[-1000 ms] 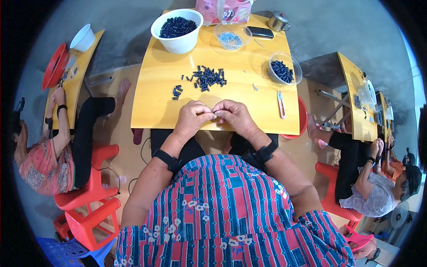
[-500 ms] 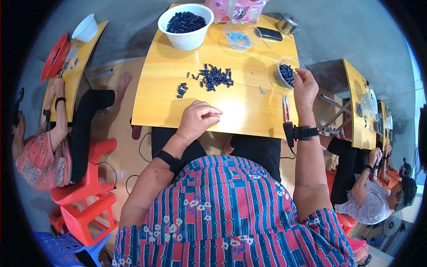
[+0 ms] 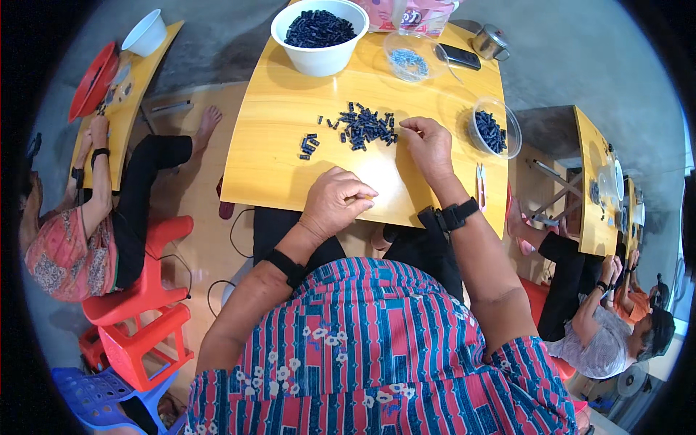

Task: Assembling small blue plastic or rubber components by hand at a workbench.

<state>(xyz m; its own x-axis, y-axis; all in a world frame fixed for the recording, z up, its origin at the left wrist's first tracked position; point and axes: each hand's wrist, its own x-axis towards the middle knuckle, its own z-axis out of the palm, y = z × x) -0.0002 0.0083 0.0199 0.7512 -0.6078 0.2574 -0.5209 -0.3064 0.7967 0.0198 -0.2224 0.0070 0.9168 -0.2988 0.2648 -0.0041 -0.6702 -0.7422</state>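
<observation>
A loose pile of small black plastic pieces [image 3: 368,127] lies mid-table, with a smaller cluster of the same pieces [image 3: 308,147] to its left. At the pile's right edge is my right hand [image 3: 429,148], thumb and forefinger pinched; whatever sits between the tips is too small to make out. My left hand [image 3: 336,203] rests by the near table edge with its fingers curled to the thumb, and their contents are hidden. To the right stands a clear round tub [image 3: 516,130] holding more black pieces.
On the yellow table [image 3: 268,109], a white bowl [image 3: 319,59] of black pieces stands at the back. Near it are a clear tub [image 3: 435,67] of small silvery parts, a dark phone [image 3: 460,56], and a metal mug [image 3: 491,42]. Thread snips [image 3: 481,188] lie at right. Co-workers sit on both sides.
My right hand has left the clear tub on the right and come leftward to the pile's edge. My left hand keeps its closed pose by the near edge. The whole view has shifted slightly.
</observation>
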